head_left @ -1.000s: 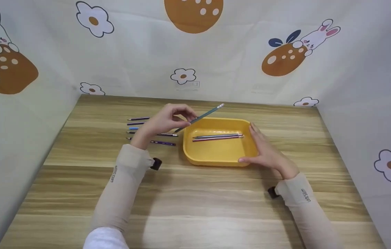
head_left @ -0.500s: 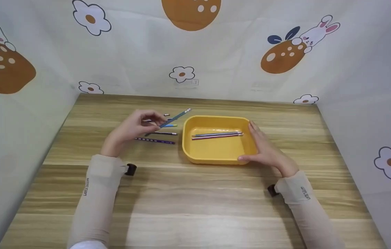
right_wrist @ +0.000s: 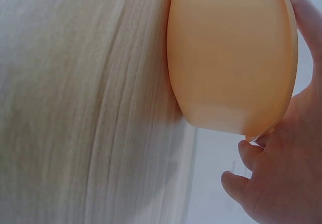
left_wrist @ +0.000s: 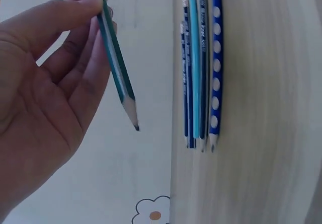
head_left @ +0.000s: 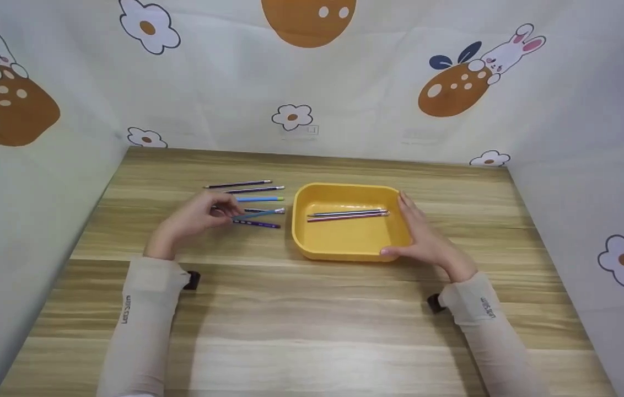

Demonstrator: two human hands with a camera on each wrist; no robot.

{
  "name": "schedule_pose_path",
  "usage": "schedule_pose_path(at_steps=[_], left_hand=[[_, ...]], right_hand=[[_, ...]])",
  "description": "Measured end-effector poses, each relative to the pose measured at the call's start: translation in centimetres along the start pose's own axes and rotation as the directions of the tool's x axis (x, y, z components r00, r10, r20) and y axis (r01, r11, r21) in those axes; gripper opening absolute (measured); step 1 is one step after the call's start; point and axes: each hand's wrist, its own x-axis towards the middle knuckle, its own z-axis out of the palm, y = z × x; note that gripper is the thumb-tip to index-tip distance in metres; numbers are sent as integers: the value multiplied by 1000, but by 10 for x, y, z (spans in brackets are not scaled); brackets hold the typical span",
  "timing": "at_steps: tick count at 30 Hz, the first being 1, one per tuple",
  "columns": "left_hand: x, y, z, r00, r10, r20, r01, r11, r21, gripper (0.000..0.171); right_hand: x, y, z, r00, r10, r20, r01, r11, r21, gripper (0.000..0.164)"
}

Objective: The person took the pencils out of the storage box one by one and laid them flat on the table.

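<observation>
My left hand (head_left: 193, 218) pinches a green pencil (left_wrist: 114, 58) between thumb and fingers, its sharpened tip downward in the left wrist view. In the head view it hovers at the left ends of a loose row of pencils, overlapping some of them. That row has a light blue pencil (head_left: 261, 199), dark striped pencils (head_left: 239, 184) and a blue pencil with white dots (left_wrist: 217, 73). At the right end of a yellow plastic box (head_left: 345, 241), my right hand (head_left: 428, 242) grips the rim, thumb at the front corner. Several pencils (head_left: 348, 215) lie side by side inside the box.
Everything stands on a wood-grain table (head_left: 312, 320). Pale fabric walls (head_left: 224, 82) printed with flowers and rabbits rise behind it and at both sides. A small black device (head_left: 192, 280) sits at the left sleeve cuff, another black device (head_left: 435, 304) at the right.
My left hand has moved left and toward me with the green pencil, from over the box's left edge to the pencil row. My right hand stays on the box.
</observation>
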Motion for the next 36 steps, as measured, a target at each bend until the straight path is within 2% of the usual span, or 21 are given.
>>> schedule_pose_path(at_steps=[5,10,14,25,36], left_hand=[[-2,-9,6,998,-52,37,47,991,125,22],[0,-17,13,994,-94,50,79,966,245,22],[3,-21,17,991,-125,49,105,949,297,25],[6,-32,23,989,-144,20,127,919,374,26],[5,-35,24,991,-131,11,119,931,345,24]], right_hand=[[-1,0,0,1000,-2,-1,2,1000,-4,129],[-1,0,-1,1000,-9,-8,9,1000,-15,127],[-1,0,0,1000,-12,-8,11,1000,-23,128],[-1,1,1,1000,1,3,-1,1000,-6,127],[-1,2,1,1000,11,9,-11,1000,2,128]])
